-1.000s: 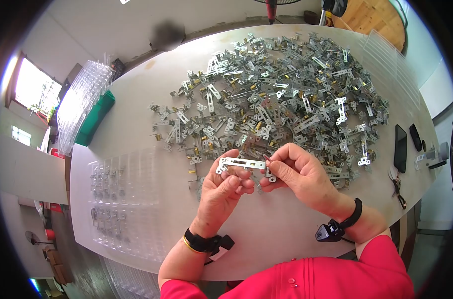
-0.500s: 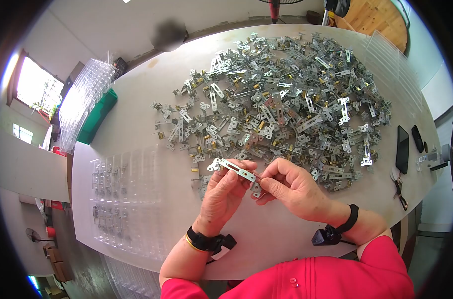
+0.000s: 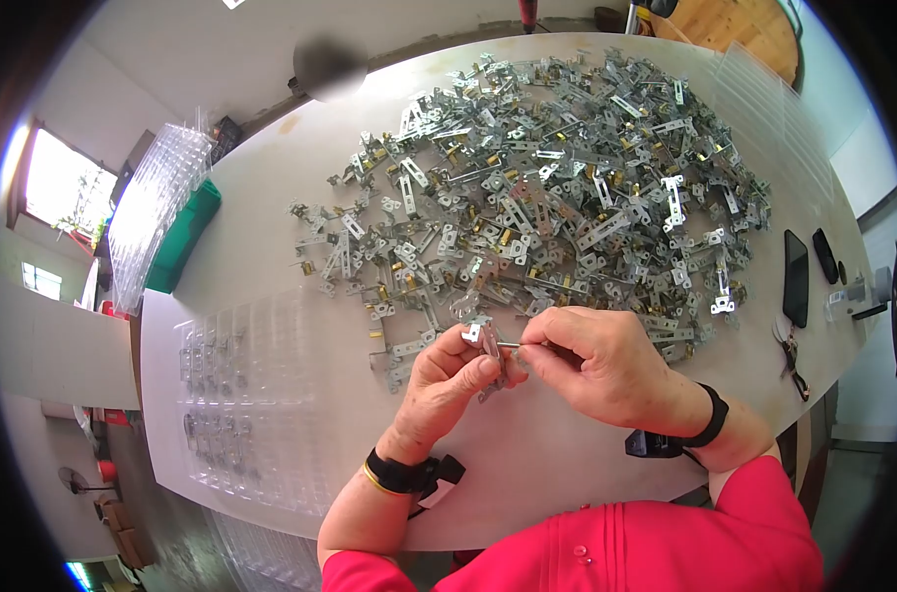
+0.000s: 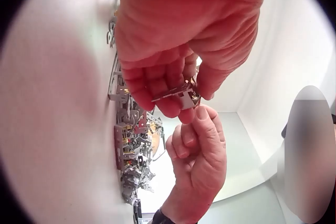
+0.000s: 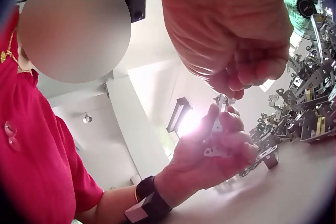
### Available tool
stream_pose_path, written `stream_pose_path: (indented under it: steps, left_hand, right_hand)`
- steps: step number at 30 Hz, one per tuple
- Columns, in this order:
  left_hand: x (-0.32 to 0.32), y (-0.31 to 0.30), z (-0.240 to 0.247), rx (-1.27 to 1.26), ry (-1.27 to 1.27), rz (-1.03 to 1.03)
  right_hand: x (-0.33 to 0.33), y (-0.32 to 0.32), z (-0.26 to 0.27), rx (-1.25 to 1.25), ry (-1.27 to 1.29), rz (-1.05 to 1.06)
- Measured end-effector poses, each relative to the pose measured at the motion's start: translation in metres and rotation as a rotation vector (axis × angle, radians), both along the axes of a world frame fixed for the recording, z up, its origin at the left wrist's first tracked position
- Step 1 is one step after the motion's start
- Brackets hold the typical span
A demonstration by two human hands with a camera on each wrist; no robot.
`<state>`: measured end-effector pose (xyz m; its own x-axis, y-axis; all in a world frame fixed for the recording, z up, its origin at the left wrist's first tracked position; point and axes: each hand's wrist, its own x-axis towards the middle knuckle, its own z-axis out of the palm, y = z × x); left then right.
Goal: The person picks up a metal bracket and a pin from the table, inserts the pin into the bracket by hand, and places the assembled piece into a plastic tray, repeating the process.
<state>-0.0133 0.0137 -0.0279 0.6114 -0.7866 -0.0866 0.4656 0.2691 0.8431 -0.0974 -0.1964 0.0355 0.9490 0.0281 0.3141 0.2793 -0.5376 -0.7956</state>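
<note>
In the head view my left hand [image 3: 437,383] grips a silvery metal bracket [image 3: 491,341] between thumb and fingers, tilted steeply over the table's near part. My right hand [image 3: 606,363] is close beside it, thumb and fingers pinching a thin metal rod [image 3: 510,344] whose end meets the bracket. Most of that rod is hidden inside the right fingers. Seen from the left wrist, the bracket [image 4: 185,98] sticks out between curled fingers, right fingertips [image 4: 202,112] just at its edge. Pale pieces of the bracket [image 5: 214,152] show against the left palm in the right wrist view.
A wide pile of similar metal brackets [image 3: 547,187] covers the table's far side. Clear plastic trays [image 3: 271,395] with some parts lie at left, near a green bin [image 3: 184,237]. A phone [image 3: 795,279] and pliers [image 3: 790,363] lie at right.
The bracket has turned from lying nearly level, broad face up, to steeply tilted. The right hand has rolled over, back upward, with the thin rod now pointing left at the bracket.
</note>
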Motion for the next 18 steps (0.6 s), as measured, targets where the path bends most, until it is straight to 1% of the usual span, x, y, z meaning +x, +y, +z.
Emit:
stream_pose_path:
  steps: [3,7,10,12,15,18]
  left_hand:
    - [0.0001,-0.001,0.0024,0.019,-0.044,-0.001]
    - [-0.0008,-0.0015,0.0032,0.036,-0.068,0.011]
    - [-0.0006,-0.0008,0.0003,0.069,-0.073,0.011]
    - [0.0002,0.0017,-0.0013,0.099,-0.08,-0.005]
    - [0.0,0.0018,-0.0016,0.129,-0.079,-0.02]
    - [-0.0008,0.0005,0.0023,0.123,-0.089,-0.02]
  right_hand:
    - [-0.0003,0.0014,0.0016,-0.06,-0.01,-0.04]
    - [-0.0023,0.0036,-0.0002,-0.052,-0.003,-0.031]
    - [-0.003,0.0026,-0.0032,-0.097,-0.014,0.005]
    - [-0.005,0.0036,-0.004,-0.167,0.037,0.056]
    - [-0.0063,0.003,-0.0014,-0.151,0.048,0.101]
    - [-0.005,0.0015,-0.0023,-0.136,0.019,0.087]
